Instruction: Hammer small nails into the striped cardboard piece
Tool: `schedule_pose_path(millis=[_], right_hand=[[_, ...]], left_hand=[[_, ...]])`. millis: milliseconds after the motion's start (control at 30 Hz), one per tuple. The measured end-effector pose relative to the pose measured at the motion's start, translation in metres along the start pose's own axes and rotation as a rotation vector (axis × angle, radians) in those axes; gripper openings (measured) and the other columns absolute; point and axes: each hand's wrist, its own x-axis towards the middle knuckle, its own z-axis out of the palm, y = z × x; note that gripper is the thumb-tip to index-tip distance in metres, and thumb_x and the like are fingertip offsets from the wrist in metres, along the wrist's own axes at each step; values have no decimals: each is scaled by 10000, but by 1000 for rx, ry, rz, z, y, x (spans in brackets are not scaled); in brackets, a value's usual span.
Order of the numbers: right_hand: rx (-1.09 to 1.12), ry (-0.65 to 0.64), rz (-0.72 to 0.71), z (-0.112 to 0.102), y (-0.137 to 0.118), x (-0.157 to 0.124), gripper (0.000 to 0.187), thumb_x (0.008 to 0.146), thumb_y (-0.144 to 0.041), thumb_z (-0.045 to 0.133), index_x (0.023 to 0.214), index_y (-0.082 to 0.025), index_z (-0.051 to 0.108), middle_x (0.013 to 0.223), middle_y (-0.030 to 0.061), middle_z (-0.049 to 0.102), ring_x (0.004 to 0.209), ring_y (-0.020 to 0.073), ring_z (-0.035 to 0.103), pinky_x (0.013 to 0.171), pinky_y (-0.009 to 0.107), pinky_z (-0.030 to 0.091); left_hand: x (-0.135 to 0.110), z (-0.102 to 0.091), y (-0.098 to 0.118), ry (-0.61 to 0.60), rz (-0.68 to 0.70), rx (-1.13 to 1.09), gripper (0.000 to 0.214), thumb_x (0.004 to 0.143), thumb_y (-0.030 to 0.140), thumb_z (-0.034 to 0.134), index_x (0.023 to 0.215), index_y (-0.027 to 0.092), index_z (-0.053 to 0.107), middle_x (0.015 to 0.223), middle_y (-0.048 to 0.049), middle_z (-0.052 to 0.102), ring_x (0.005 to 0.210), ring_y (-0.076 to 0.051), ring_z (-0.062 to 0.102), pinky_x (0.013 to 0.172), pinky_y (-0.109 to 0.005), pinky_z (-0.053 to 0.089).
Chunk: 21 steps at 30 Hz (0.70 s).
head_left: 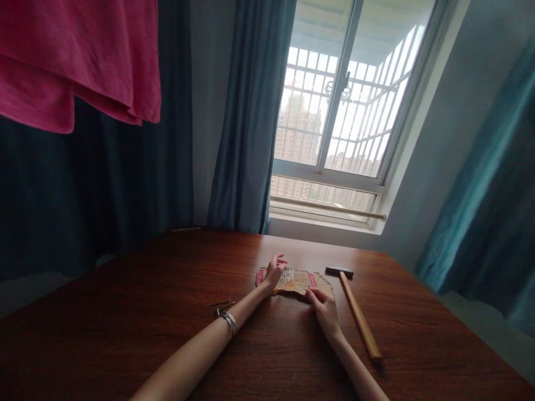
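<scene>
A torn, flat piece of patterned cardboard (pixel 297 280) with pink bands lies on the table in front of me. Several thin nails (pixel 288 272) stand upright in it near its left part. My left hand (pixel 275 270) is over the cardboard's left end, beside these nails, fingers apart and holding nothing I can see. At the near right edge of the cardboard, my right hand (pixel 324 305) is closed in a pinch on a small thin dark piece that looks like a nail. To the right lies a hammer (pixel 358 314) with a black head and wooden handle.
The brown wooden table (pixel 167 340) spans the foreground. A few loose nails (pixel 224 306) lie near my left wrist. Behind the table are a barred window (pixel 330 111) and blue curtains (pixel 242 122). A pink cloth (pixel 83 61) hangs at the upper left.
</scene>
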Motion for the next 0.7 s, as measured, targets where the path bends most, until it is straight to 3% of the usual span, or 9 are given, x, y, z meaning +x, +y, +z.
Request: schedule_pose_path(millis=[233, 433, 700], right_hand=[[-129, 122, -75, 9, 6, 8, 328, 786, -444, 510, 835, -166, 677, 754, 70, 688, 624, 179, 604, 602, 287, 479], [-176, 184, -171, 28, 10, 39, 344, 817, -425, 455, 846, -158, 669, 832, 82, 691, 670, 171, 607, 625, 274, 471], [-181, 101, -148, 51, 33, 82, 341, 785, -408, 473, 831, -149, 690, 790, 86, 709, 674, 192, 633, 626, 278, 480]], left_hand=[[-7, 1, -4, -67, 91, 132, 434, 665, 97, 509, 1096, 148, 498, 897, -60, 604, 818, -148, 571, 725, -249, 443], [-9, 3, -5, -57, 133, 212, 429, 661, 82, 500, 1085, 145, 497, 841, -31, 607, 779, -126, 567, 730, -234, 430], [-9, 3, -4, -50, 128, 188, 427, 635, 31, 485, 1049, 135, 504, 839, -44, 613, 790, -134, 578, 726, -234, 432]])
